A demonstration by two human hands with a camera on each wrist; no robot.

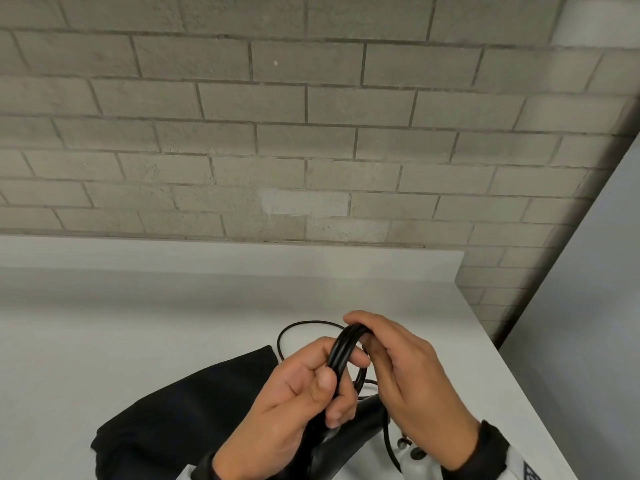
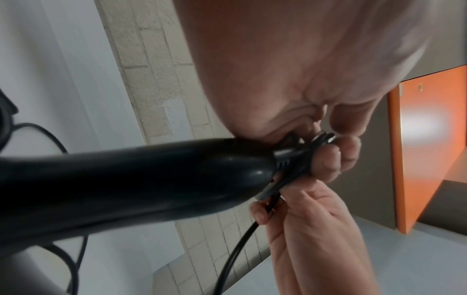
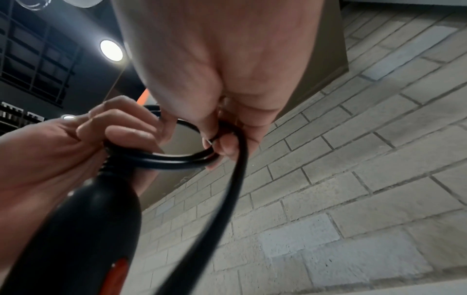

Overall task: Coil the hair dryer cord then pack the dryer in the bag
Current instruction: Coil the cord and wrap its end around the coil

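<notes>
**Cord coil held in both hands above the dryer**

The black cord [image 1: 341,351] is gathered into several small loops and held up over the near right part of the table [image 1: 138,306]. The left hand [image 1: 294,403] grips the near side of the coil, thumb lying along the strands and fingers [image 1: 341,410] curled around them, right where the cord meets the ribbed collar at the end of the hair dryer [image 1: 346,434]. The right hand [image 1: 412,375] closes over the far side of the coil, its fingers [image 1: 356,318] curled over the top of the loops and pinching them together. In the right wrist view a free length of cord hangs from that pinch down toward the camera, and the dryer's black handle shows an orange-red mark low on its side.

The hair dryer hangs under the hands at the near edge of the view, its handle pointing up toward the coil. One slack loop of cord lies on the table just beyond the hands. The plug's metal prongs [image 1: 403,443] show beneath the right wrist.

The black bag [image 1: 180,410] lies flat on the table left of the hands, its far corner near the slack loop. Behind the table stands a grey brick wall [image 1: 311,133].
</notes>
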